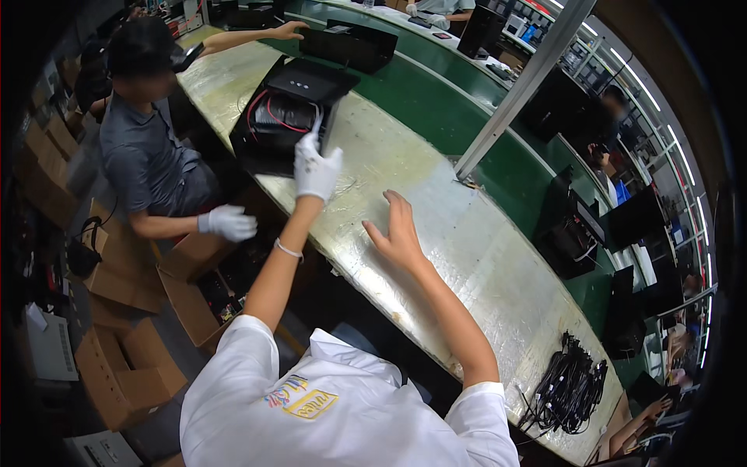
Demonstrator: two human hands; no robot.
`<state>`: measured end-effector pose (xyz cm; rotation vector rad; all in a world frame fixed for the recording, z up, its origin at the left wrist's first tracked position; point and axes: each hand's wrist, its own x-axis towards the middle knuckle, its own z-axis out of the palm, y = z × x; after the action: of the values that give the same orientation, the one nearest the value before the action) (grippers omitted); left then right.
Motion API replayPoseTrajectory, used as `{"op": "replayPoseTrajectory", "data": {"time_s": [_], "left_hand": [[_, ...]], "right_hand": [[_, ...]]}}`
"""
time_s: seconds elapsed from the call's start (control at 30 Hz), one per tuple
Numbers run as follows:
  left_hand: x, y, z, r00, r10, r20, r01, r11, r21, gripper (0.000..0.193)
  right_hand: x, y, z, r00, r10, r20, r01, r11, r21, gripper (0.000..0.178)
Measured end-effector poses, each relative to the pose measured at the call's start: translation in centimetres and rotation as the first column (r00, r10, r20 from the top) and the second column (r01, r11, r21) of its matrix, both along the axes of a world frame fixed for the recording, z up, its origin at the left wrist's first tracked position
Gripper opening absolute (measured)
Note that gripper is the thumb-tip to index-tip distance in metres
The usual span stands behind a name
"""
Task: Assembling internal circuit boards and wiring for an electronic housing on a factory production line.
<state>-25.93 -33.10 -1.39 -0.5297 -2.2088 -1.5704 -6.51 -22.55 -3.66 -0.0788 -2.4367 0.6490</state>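
Standing open at the left: cardboard boxes [144, 387], several, flaps raised. Next, one co-worker [144, 159] in grey; a white-gloved hand [231, 223] of that co-worker, fingers loosely extended, above a box, nothing visible in it.

Item, black casing [261, 144], opened, red wires [253, 109] looping inside; located on the upper left part of a pale, shiny table [459, 226], near the co-worker. Its black panel [315, 76] sits tilted at the far side.

Item, the person's left hand [317, 173], white-gloved, at the casing's near right edge; thumb spread, forward part of the hand over the casing. Whether the fingers grip anything cannot be told. Beyond, a separate black unit [346, 45] at the edge of a green belt [436, 101].

Item, the person's right hand [398, 233], bare, above the table; fingers spread, holding nothing, well apart from the casing.

Step in hand, by judgement: placing or adjusting the opened casing, left hand leading. The next move seems to call for a sure hold on its rim, the right hand brought across for support, and wires kept clear of the edge.

Rightmost on the table: a heap of black cables [572, 385], untouched.
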Motion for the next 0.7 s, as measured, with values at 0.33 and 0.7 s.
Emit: {"op": "replayPoseTrajectory", "data": {"time_s": [0.33, 0.7], "left_hand": [[11.9, -8.7, 13.2, 0.643, -0.743, -0.186, 0.66, 0.661, -0.356, 0.075], [10.3, -0.3, 6.9, 0.638, -0.713, 0.289, 0.768, 0.615, -0.179, 0.047]], "right_hand": [[5.8, 3.3, 1.2, 0.946, 0.225, 0.235, -0.16, 0.951, -0.266, 0.065], [22.6, -4.4, -1.4, 0.948, -0.146, 0.283, 0.284, 0.793, -0.539, 0.063]]}}
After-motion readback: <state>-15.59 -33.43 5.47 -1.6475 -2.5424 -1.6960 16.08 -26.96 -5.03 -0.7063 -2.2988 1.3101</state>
